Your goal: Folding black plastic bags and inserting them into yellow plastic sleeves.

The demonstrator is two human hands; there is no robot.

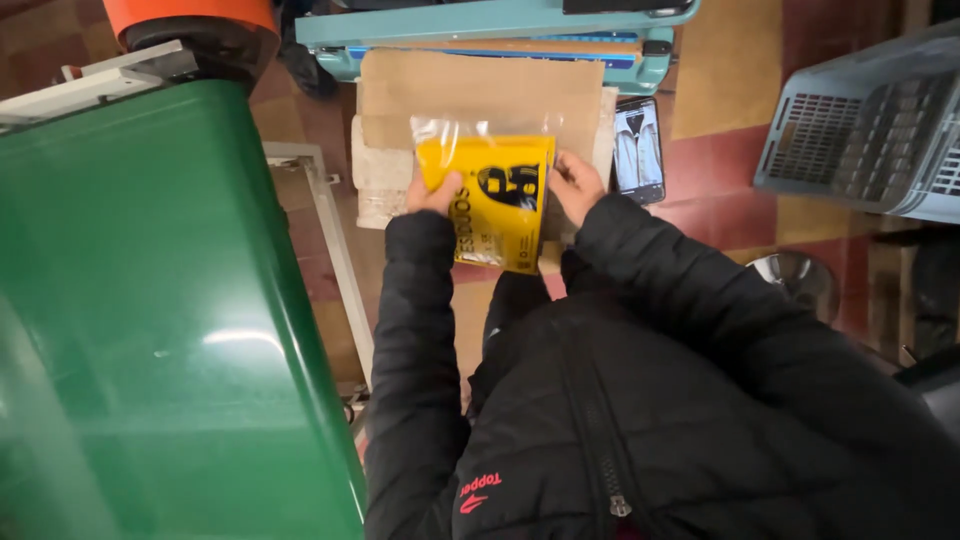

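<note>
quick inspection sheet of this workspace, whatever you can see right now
surface: sheet of brown cardboard over a pale block, on a tiled floor
job's things: yellow packet in a clear plastic bag, held up by both sides
clutter: phone lying right of the cardboard, screen lit
grippers: left hand and right hand each pinch a bag edge
cables: nothing seen
surroundings: green bin on the left, grey plastic crate on the right, teal machine ahead
</note>
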